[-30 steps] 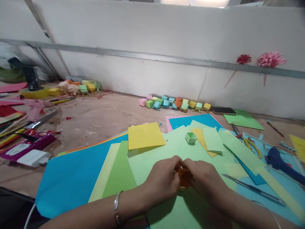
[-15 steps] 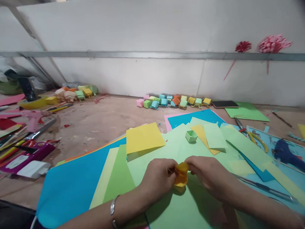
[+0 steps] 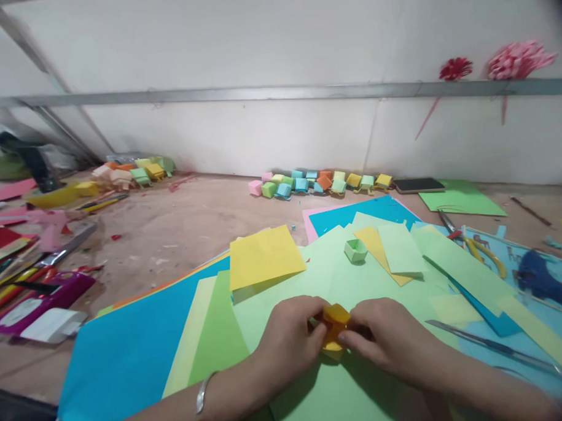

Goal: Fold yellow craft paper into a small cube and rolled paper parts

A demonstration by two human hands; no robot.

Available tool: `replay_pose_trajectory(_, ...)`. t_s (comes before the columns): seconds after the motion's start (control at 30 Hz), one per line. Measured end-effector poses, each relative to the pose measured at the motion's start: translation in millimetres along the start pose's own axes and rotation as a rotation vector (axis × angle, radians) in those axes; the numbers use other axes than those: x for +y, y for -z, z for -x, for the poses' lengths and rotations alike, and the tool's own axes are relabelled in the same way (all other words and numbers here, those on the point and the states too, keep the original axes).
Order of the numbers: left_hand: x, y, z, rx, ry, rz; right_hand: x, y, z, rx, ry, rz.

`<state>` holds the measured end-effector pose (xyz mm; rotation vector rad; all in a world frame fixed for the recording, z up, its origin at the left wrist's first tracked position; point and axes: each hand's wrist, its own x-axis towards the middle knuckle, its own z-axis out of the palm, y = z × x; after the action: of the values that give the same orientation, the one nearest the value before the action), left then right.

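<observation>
Head view: my left hand (image 3: 297,333) has the folded orange-yellow paper (image 3: 332,335) pinched on one side, my right hand (image 3: 381,330) grips the other, thumb against it! There it is, near the middle of the bench's (image 3: 189,217) near edge, over pale green sheets (image 3: 318,286). Beyond sits a small green box (image 3: 355,251), open-topped; paper cubes (image 3: 325,182) line the far edge!

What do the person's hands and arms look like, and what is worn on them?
The left hand and right hand have no gloves, and no sleeves are in view. On the left wrist is a shiny, silver-coloured bracelet that seems open on one side; none shows on the right.
</observation>
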<state>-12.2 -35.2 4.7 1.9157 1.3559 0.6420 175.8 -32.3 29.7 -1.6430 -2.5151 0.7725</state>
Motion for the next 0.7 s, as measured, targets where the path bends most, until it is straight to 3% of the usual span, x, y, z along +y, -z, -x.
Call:
replay_pose_trajectory(0.33, 3, 2.7, 1, 0.012, -0.023, -0.011, 1, -4, 1, 0.015, -0.035, 0.043)
replay_pose_trajectory(0.5, 4, 2.6, 1, 0.01, -0.006, -0.031, 3, -4, 1, 0.174, 0.009, -0.132)
replay_pose_trajectory(0.7, 4, 2.3, 2, 0.012, 0.073, 0.011, -7, -3, -4, 0.102, -0.034, -0.294)
